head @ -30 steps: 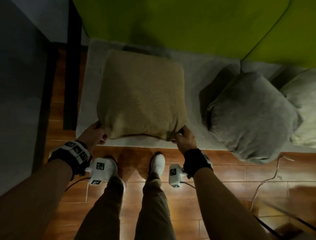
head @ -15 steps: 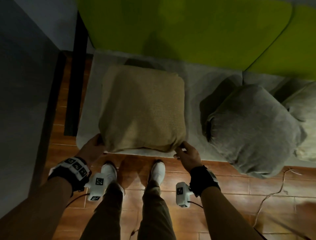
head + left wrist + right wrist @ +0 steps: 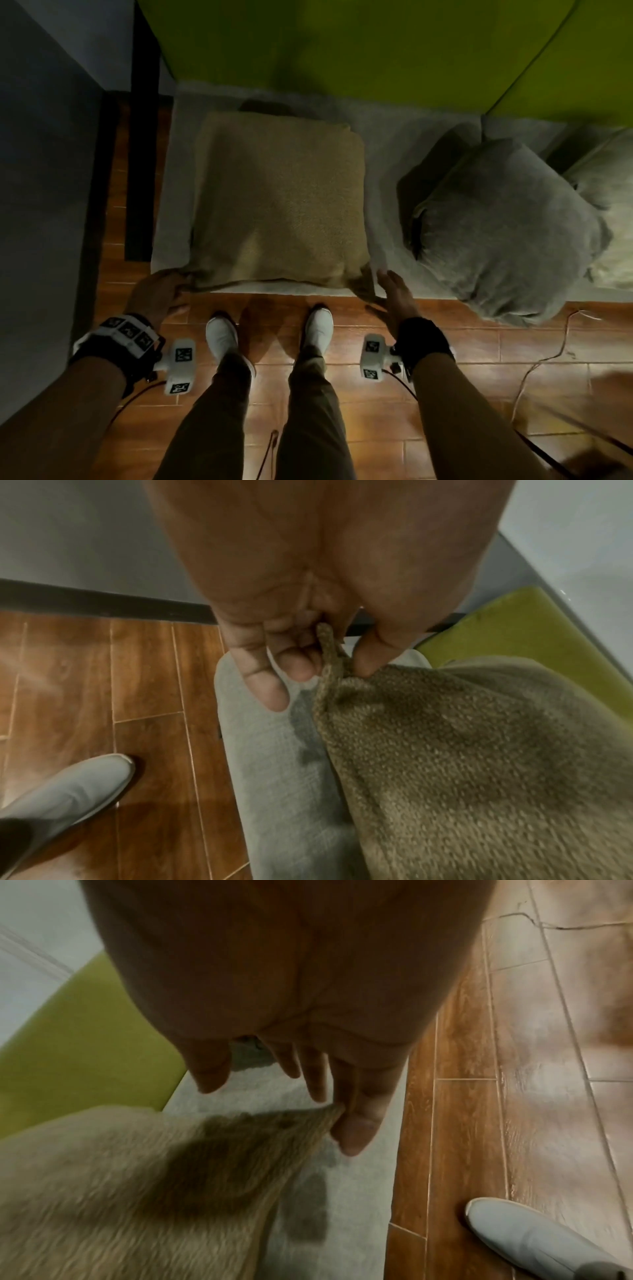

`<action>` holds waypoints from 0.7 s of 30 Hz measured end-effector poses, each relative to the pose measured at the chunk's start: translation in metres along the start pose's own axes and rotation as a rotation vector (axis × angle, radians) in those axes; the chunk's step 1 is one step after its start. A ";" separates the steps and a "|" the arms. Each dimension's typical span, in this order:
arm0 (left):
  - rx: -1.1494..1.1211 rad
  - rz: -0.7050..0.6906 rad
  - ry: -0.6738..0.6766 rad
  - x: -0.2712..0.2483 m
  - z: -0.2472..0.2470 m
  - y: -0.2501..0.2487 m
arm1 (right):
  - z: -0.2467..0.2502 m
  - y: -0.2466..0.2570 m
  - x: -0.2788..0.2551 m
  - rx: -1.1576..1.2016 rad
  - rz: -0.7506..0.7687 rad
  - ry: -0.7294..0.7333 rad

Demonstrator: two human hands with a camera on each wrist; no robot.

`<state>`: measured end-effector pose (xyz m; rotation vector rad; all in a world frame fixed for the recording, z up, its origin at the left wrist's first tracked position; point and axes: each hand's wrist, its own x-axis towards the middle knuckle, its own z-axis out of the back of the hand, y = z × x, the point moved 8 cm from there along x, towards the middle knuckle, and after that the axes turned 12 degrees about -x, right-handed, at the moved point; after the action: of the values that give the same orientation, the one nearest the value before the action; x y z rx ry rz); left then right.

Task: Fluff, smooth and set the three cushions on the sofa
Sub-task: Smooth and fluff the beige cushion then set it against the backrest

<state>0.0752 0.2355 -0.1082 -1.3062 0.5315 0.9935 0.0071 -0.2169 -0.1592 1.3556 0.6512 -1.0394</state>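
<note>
Wood-plank floor (image 3: 462,359) under grey sofa seat (image 3: 387,164) w/ green backrest (image 3: 342,44). L hand (image 3: 156,294) pinches tan cushion (image 3: 281,202) by its near-left corner; cushion lies flat on seat. R hand (image 3: 397,298) fingers straight, just touching near-right corner. Grey cushion (image 3: 507,233) overhangs seat front, pale cushion (image 3: 613,205) beside it at right.

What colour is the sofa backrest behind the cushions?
Lime green backrest, clearest in the head view.

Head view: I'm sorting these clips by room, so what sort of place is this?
Most likely a home living room. A sofa with a grey seat and green backrest holds a tan cushion and a grey cushion, over a wood-look floor.
</note>
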 end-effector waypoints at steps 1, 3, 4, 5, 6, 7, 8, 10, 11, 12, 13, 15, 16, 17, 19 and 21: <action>-0.004 0.017 -0.005 0.001 0.000 0.001 | -0.009 0.001 0.001 -0.054 -0.002 0.033; -0.001 0.020 -0.015 0.004 0.005 0.000 | -0.011 0.005 0.006 -0.270 0.070 0.014; 0.007 0.009 -0.022 0.005 0.010 -0.002 | -0.003 0.006 0.008 -0.337 0.099 -0.048; 0.005 -0.002 -0.050 0.008 0.017 -0.003 | 0.009 0.006 0.009 -0.341 0.094 -0.126; 0.027 -0.018 -0.071 0.007 0.022 -0.005 | 0.022 0.004 0.008 -0.330 0.079 -0.194; 0.056 -0.040 -0.093 0.007 0.026 -0.006 | 0.030 0.003 0.007 -0.348 0.071 -0.242; 0.122 -0.076 -0.096 0.005 0.024 -0.008 | 0.034 0.006 0.002 -0.409 0.076 -0.281; 0.235 -0.142 -0.095 0.002 0.019 -0.010 | 0.031 0.018 -0.009 -0.635 0.134 -0.359; 0.285 -0.164 -0.103 0.000 0.017 -0.013 | 0.026 0.029 -0.016 -0.752 0.190 -0.414; 0.322 -0.184 -0.107 -0.007 0.014 -0.020 | 0.018 0.043 -0.026 -0.841 0.268 -0.452; 0.355 -0.217 -0.121 -0.013 0.012 -0.028 | 0.009 0.057 -0.035 -0.895 0.367 -0.462; 0.439 -0.375 -0.124 -0.034 0.000 -0.058 | -0.015 0.087 -0.058 -0.974 0.574 -0.453; 0.513 -0.465 -0.104 -0.050 -0.015 -0.077 | -0.029 0.099 -0.070 -1.032 0.669 -0.449; 0.599 -0.576 -0.071 -0.064 -0.034 -0.091 | -0.043 0.110 -0.081 -1.085 0.755 -0.445; 0.834 -0.853 -0.008 -0.083 -0.080 -0.116 | -0.073 0.127 -0.094 -1.147 0.860 -0.427; 1.099 -1.069 0.072 -0.084 -0.133 -0.126 | -0.099 0.133 -0.086 -1.137 0.874 -0.379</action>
<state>0.1648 0.0893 -0.0025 -0.4417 0.2618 -0.2733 0.1055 -0.1150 -0.0372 0.3042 0.2055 -0.0894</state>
